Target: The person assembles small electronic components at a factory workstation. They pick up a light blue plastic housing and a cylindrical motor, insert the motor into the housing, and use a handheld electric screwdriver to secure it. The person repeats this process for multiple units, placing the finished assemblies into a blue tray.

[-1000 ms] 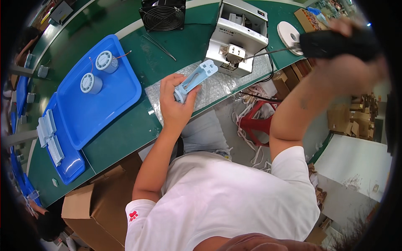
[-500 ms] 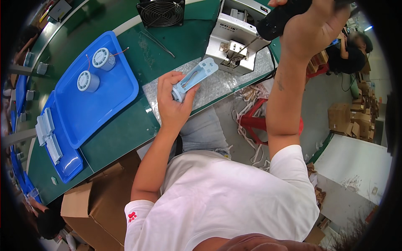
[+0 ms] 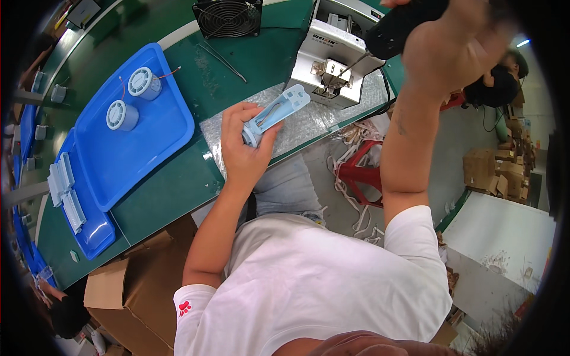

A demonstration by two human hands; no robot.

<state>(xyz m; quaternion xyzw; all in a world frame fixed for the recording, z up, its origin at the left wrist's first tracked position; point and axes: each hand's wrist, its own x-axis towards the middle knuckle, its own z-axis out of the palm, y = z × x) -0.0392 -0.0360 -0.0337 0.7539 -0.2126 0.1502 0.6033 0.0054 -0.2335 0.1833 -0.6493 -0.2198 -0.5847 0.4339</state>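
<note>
My left hand (image 3: pixel 242 148) is closed round the lower end of a light blue plastic housing (image 3: pixel 287 105), a long open shell with wire inside, tilted up to the right over the bubble wrap. Raised at the upper right, my right hand (image 3: pixel 442 59) grips a black electric screwdriver (image 3: pixel 399 31); motion smears its outer fingers. The driver's thin bit slants down to the metal block on the front of a silver screw feeder (image 3: pixel 323 53). Whether the bit carries a screw is too small to tell.
A blue tray (image 3: pixel 142 160) holds two round, pale blue fan units (image 3: pixel 123 115) with red wires. White-blue strips (image 3: pixel 62 178) lie in a smaller blue tray (image 3: pixel 101 240). Tweezers (image 3: pixel 222 60) and a black fan (image 3: pixel 228 19) sit farther back. A red stool (image 3: pixel 359 175) stands beyond the table edge.
My right hand and the screwdriver have shifted slightly to the right, with the bit still at the feeder's block. My left hand and the housing have barely moved.
</note>
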